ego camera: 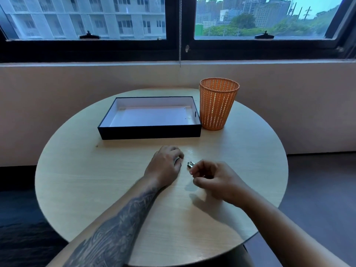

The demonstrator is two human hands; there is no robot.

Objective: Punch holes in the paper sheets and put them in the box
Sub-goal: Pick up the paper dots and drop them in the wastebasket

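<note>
A shallow dark box [149,132] with a white inside stands open on the far half of the round table, and white paper sheets [152,117] lie flat in it. A small metal hole punch [190,164] lies on the table between my hands. My right hand [213,179] hovers over it with thumb and forefinger pinched at its near end; whether they grip it is unclear. My left hand [165,164] rests knuckles up on the wood just left of the punch, fingers curled, holding nothing that shows.
An orange mesh basket [218,105] stands upright against the box's right side. The round wooden table [96,180] sits below a wall ledge and a window. Dark floor surrounds it.
</note>
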